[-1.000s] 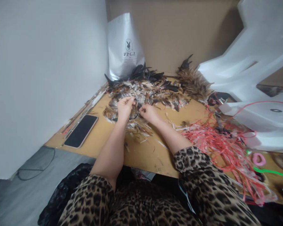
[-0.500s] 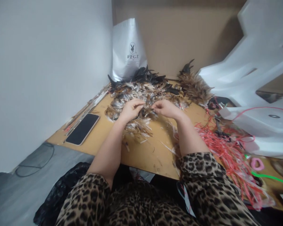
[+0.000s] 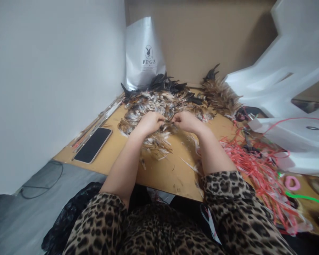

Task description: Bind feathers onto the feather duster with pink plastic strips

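Observation:
Over a loose pile of brown, white and black feathers (image 3: 154,101), both hands work close together. My left hand (image 3: 150,123) is closed in a pinch, thumb against fingers. Just to its right, my right hand (image 3: 185,121) pinches too, fingertips turned inward. A thin brownish feather (image 3: 168,121) appears to span the short gap between the fingertips; its outline blends with the pile behind. More feathers lie on the table under the left hand and wrist.
A phone (image 3: 93,145) lies at the table's left edge. Behind the pile stands a silver bag (image 3: 145,53). On the right are a feather bunch (image 3: 220,95), tangled red plastic strips (image 3: 255,177), white foam sheeting (image 3: 303,138) and a pink ring (image 3: 292,182).
My hands have come slightly closer together, the left turning inward toward the right. The view has shifted a little; the pile looks much the same.

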A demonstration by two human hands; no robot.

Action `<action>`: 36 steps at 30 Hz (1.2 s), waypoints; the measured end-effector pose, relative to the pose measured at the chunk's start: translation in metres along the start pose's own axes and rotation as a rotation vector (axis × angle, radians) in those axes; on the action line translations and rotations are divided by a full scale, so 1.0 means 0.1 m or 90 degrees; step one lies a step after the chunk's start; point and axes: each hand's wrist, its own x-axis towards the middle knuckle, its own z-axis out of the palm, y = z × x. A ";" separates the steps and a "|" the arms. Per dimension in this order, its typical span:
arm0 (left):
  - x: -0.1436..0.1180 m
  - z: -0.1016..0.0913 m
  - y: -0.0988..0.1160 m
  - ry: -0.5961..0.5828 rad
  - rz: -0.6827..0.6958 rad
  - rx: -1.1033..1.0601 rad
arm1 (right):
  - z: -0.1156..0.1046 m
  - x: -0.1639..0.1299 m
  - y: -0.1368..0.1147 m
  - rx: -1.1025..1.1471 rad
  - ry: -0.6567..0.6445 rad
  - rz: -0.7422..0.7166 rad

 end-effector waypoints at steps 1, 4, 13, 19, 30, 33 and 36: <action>0.00 0.01 -0.01 -0.019 0.015 0.018 | 0.01 0.00 0.00 0.000 0.002 -0.001; -0.01 0.07 -0.11 -0.051 0.030 0.056 | 0.03 0.01 0.01 0.001 0.010 -0.006; -0.06 0.25 -0.23 -0.057 -0.250 -0.427 | 0.12 0.10 0.07 0.237 0.099 0.015; -0.08 0.28 -0.18 -0.076 -0.353 -0.710 | 0.20 0.15 0.02 0.600 0.172 0.058; -0.05 0.32 -0.11 -0.027 -0.420 -0.985 | 0.48 0.18 -0.18 0.454 0.462 -0.051; -0.05 0.34 -0.11 -0.041 -0.410 -1.002 | 0.52 0.14 -0.20 0.268 0.502 -0.126; -0.05 0.36 -0.12 -0.044 -0.390 -1.001 | 0.53 0.12 -0.21 0.174 0.511 -0.156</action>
